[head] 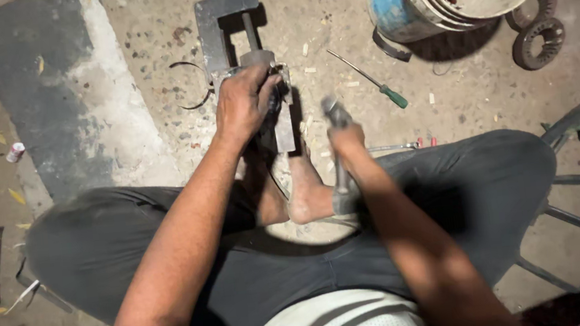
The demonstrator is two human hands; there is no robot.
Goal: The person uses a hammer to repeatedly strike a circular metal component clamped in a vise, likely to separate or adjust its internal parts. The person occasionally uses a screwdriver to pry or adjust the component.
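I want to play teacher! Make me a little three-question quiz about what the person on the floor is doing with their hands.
1. True or false: the left hand rests on the metal part in the grey metal puller frame.
2. Which colour is the handle of the screwdriver lying on the floor? A red, B green, C yellow.
3. Fill in: the right hand grips a blurred metal ____.

Key: 1 true. 2 B. 3 tool, probably a hammer; the blur hides its exact kind.
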